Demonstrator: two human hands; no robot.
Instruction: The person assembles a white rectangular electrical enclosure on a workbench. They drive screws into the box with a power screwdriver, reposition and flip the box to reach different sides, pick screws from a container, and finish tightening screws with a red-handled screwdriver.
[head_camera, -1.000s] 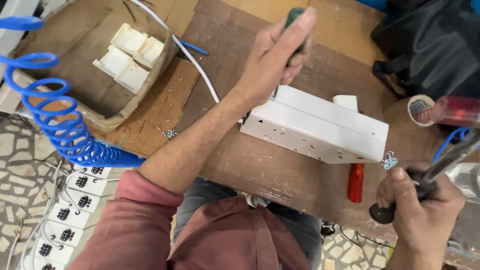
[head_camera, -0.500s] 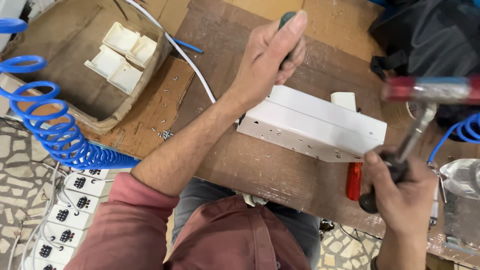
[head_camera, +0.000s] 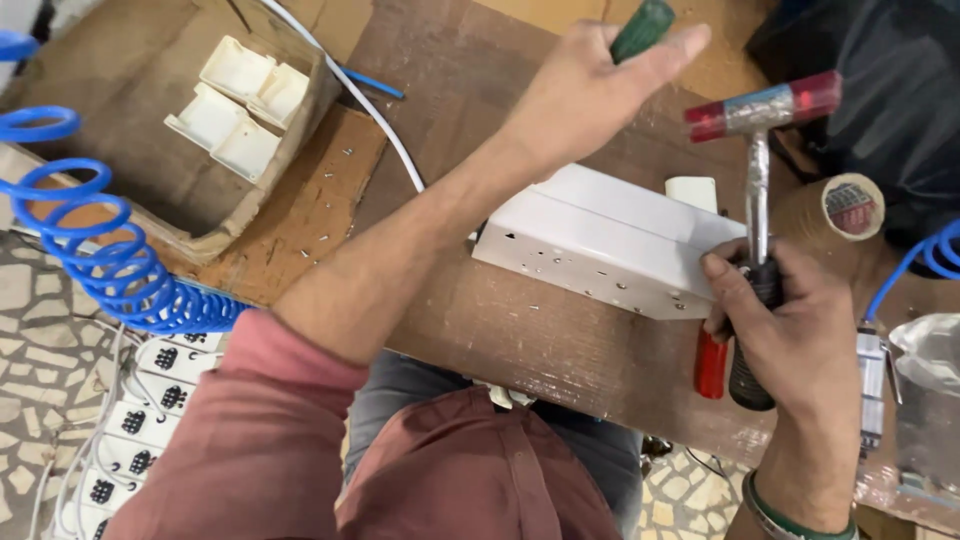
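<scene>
Above the white box (head_camera: 610, 245), right hand (head_camera: 790, 320) grips a hammer (head_camera: 760, 150); left hand (head_camera: 590, 95) clasps a green-handled tool (head_camera: 642, 27).

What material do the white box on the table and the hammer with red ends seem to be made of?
The long white box looks like painted sheet metal: thin flat walls, sharp folded edges, small punched holes. The hammer in the right hand has a shiny, probably steel, shaft, translucent red faces that look like plastic, and a black grip, perhaps rubber.

Left arm stretches far across the scene, sleeve pushed up, left hand (head_camera: 590, 95) fisted with thumb extended. Right hand (head_camera: 790, 320) sits near right, fingers (head_camera: 730, 285) curled tight, wrist bent upward.
</scene>
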